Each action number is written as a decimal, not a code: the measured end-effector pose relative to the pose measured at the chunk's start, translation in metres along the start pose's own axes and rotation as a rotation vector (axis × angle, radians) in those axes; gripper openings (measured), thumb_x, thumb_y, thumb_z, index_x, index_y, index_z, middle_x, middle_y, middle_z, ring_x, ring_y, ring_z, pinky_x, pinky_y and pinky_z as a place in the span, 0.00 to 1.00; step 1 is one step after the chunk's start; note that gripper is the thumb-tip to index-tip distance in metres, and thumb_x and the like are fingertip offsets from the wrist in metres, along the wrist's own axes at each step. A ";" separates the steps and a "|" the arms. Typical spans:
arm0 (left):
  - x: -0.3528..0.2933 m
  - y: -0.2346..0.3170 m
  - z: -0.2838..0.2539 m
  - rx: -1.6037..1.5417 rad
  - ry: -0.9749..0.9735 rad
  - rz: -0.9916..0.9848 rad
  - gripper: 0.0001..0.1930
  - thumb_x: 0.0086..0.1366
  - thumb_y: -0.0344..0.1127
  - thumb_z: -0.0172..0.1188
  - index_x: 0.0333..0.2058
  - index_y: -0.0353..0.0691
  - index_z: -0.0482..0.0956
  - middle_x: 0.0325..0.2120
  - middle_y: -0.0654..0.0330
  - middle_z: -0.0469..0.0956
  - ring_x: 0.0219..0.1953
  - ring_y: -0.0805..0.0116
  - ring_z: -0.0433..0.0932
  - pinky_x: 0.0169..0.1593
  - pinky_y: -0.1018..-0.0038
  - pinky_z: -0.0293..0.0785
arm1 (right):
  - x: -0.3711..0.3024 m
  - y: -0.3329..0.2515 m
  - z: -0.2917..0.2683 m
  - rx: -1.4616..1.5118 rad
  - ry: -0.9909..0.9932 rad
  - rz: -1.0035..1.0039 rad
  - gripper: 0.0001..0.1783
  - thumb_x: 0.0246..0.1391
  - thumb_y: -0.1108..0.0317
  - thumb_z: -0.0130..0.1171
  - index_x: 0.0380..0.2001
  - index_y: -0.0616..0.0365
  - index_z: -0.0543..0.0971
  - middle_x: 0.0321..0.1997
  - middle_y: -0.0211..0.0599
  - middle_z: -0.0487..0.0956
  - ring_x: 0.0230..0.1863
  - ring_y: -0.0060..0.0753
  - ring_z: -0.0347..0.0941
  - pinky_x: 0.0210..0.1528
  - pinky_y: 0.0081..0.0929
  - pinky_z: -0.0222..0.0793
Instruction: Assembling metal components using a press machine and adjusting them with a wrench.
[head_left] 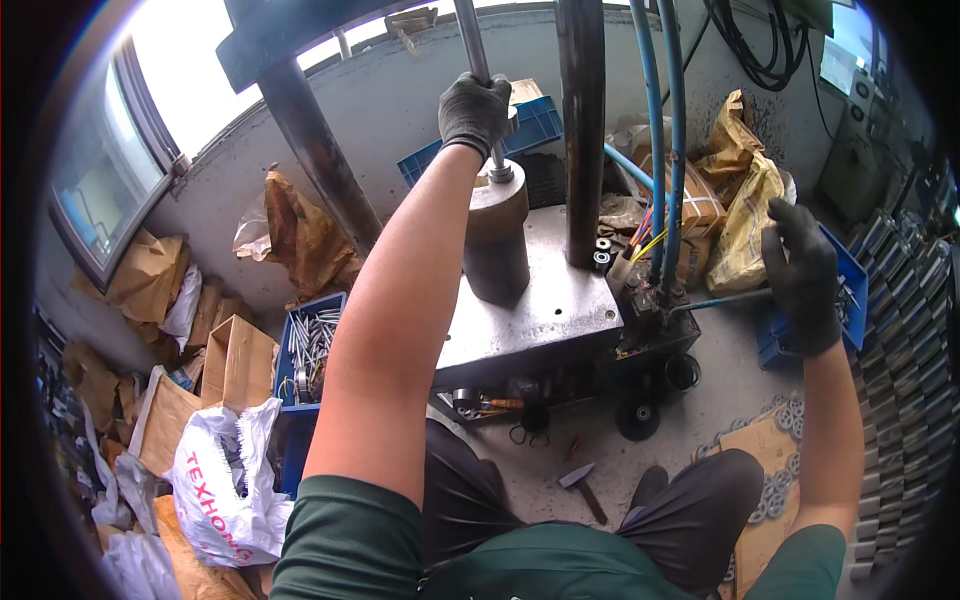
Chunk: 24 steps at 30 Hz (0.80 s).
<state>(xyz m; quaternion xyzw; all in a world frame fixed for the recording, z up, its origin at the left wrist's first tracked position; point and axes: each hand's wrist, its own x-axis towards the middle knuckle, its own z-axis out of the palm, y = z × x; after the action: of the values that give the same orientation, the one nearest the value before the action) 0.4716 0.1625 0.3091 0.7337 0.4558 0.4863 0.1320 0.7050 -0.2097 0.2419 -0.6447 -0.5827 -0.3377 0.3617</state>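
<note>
My left hand (474, 112), in a dark grey glove, is wrapped round an upright metal rod (470, 40). A small bright metal piece (512, 121) shows at the hand's right side; I cannot tell if it is held. Below, the rod's lower end meets the top of a thick metal cylinder (497, 235), which stands on the steel bed (565, 300) of a press. My right hand (802, 275), gloved too, is raised at the right with its fingers apart. A lever (735, 299) ends beside its palm; whether they touch is hidden.
Dark press columns (583, 130) and blue hoses (672, 130) rise around the bed. A blue bin (312, 350) of metal pins stands left, near a white sack (228, 480). A hammer (585, 490) lies on the floor. Stacked metal parts (905, 370) line the right.
</note>
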 end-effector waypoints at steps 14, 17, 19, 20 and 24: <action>-0.001 -0.002 -0.011 -0.110 -0.093 -0.018 0.23 0.67 0.52 0.59 0.42 0.35 0.86 0.31 0.49 0.89 0.41 0.53 0.90 0.52 0.61 0.85 | -0.049 -0.015 -0.043 0.118 -0.493 0.033 0.21 0.56 0.74 0.63 0.55 0.62 0.81 0.44 0.52 0.84 0.43 0.51 0.84 0.47 0.42 0.81; 0.007 -0.011 -0.006 -0.099 -0.112 -0.035 0.22 0.67 0.52 0.59 0.42 0.36 0.86 0.32 0.49 0.89 0.41 0.54 0.90 0.53 0.61 0.84 | -0.087 -0.042 -0.073 0.245 -1.094 0.296 0.23 0.52 0.59 0.67 0.50 0.58 0.85 0.40 0.51 0.85 0.40 0.56 0.83 0.46 0.46 0.79; 0.008 -0.012 -0.003 -0.092 -0.102 -0.028 0.22 0.67 0.52 0.59 0.43 0.36 0.86 0.32 0.49 0.89 0.41 0.54 0.90 0.53 0.61 0.84 | -0.108 -0.056 -0.079 0.141 -1.054 0.316 0.20 0.52 0.62 0.65 0.48 0.58 0.86 0.41 0.52 0.85 0.40 0.57 0.84 0.46 0.47 0.79; 0.008 -0.010 -0.002 -0.091 -0.093 -0.025 0.22 0.68 0.52 0.59 0.43 0.36 0.86 0.33 0.49 0.89 0.42 0.53 0.89 0.53 0.61 0.84 | -0.113 -0.061 -0.082 0.109 -1.045 0.334 0.20 0.52 0.64 0.65 0.48 0.58 0.86 0.41 0.52 0.85 0.41 0.57 0.84 0.47 0.47 0.79; 0.000 0.000 -0.004 -0.078 -0.096 -0.024 0.23 0.68 0.53 0.59 0.43 0.37 0.86 0.35 0.48 0.89 0.43 0.52 0.89 0.53 0.60 0.83 | -0.135 -0.054 -0.083 0.193 -0.899 0.358 0.17 0.53 0.66 0.64 0.46 0.58 0.86 0.40 0.51 0.86 0.40 0.55 0.84 0.45 0.44 0.79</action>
<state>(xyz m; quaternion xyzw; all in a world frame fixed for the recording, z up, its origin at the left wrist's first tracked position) 0.4684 0.1620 0.3111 0.7450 0.4384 0.4662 0.1883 0.6376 -0.3463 0.1730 -0.7801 -0.5897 0.0971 0.1850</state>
